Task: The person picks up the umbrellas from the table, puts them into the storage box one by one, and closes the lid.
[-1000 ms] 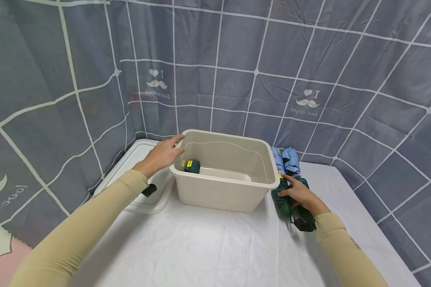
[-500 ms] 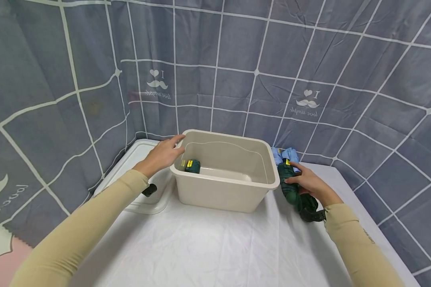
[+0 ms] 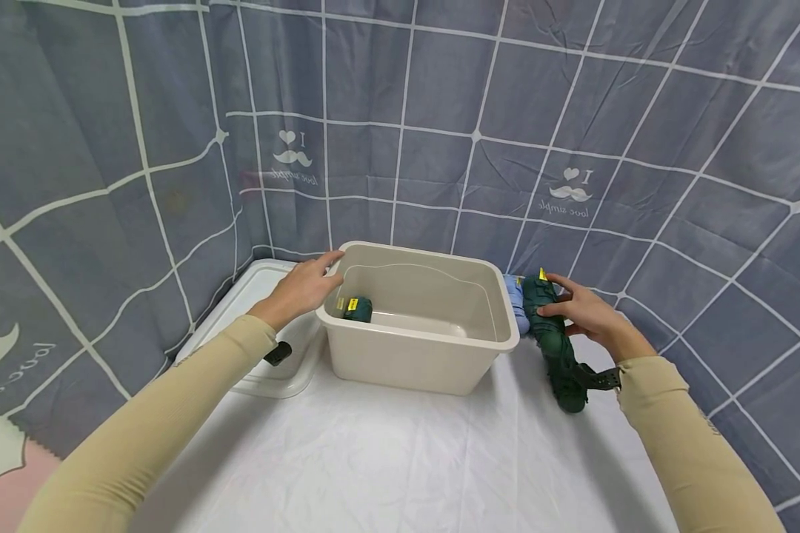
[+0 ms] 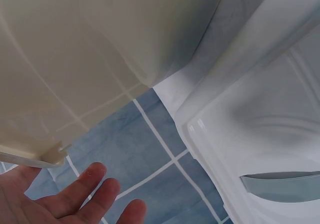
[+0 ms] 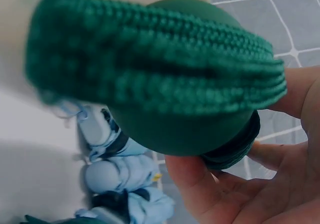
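In the head view my right hand (image 3: 590,314) holds a folded dark green umbrella (image 3: 538,296) with a yellow tag, to the right of the beige storage bin. Close up in the right wrist view, the umbrella's rounded handle end (image 5: 195,134) and braided wrist strap (image 5: 150,58) face the camera, with fingers and thumb around the far side. My left hand (image 3: 300,289) rests on the left rim of the storage bin (image 3: 413,333); its other fingers (image 4: 92,179) extend loosely outside the wall. Inside the bin, at the left end, lies a green folded umbrella (image 3: 358,309).
Several light blue folded umbrellas (image 5: 120,174) lie right of the bin, partly hidden in the head view by the held one. Another dark green umbrella (image 3: 569,396) lies nearer. A white lid (image 3: 247,285) sits left of the bin. Grey checked curtains (image 3: 440,148) surround the table.
My right hand has gripped a dark green umbrella and moved it back and to the right, in front of the blue ones. My left hand and the bin have stayed put.
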Demonstrator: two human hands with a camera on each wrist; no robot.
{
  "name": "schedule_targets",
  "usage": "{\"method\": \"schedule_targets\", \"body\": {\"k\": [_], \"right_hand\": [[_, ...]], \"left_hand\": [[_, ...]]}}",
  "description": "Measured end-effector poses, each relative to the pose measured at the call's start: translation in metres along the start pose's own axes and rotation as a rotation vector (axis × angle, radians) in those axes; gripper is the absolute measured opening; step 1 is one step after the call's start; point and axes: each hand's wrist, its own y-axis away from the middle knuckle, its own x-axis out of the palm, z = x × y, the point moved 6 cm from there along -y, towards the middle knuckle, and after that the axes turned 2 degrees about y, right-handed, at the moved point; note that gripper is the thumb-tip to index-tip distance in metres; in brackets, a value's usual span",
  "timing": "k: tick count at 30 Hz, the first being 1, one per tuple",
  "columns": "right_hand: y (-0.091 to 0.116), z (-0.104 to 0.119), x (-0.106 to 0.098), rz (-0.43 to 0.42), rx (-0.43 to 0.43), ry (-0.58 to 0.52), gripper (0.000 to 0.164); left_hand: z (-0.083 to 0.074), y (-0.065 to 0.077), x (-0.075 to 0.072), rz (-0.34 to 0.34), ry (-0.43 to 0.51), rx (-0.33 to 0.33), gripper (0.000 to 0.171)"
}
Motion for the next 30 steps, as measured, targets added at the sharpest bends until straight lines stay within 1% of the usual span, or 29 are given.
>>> {"method": "schedule_targets", "body": {"k": [9, 15, 19, 26, 30], "right_hand": [[0.000, 0.028, -0.005, 0.014, -0.010, 0.027, 0.097], [-0.006, 0.046, -0.005, 0.025, -0.032, 0.033, 0.096], [-0.009, 0.059, -0.002, 0.036, -0.048, 0.030, 0.095], [-0.013, 0.084, 0.005, 0.045, -0.046, 0.054, 0.094], [-0.016, 0.100, 0.010, 0.066, -0.049, 0.049, 0.094]], "left_hand": [[0.000, -0.001, 0.002, 0.002, -0.001, 0.008, 0.061], [0.000, 0.000, 0.001, 0.001, 0.002, 0.003, 0.061], [-0.001, 0.000, 0.000, 0.000, -0.001, -0.002, 0.061], [-0.002, 0.000, 0.000, 0.001, -0.009, -0.006, 0.061], [-0.002, 0.000, 0.000, -0.004, -0.011, -0.009, 0.060]]}}
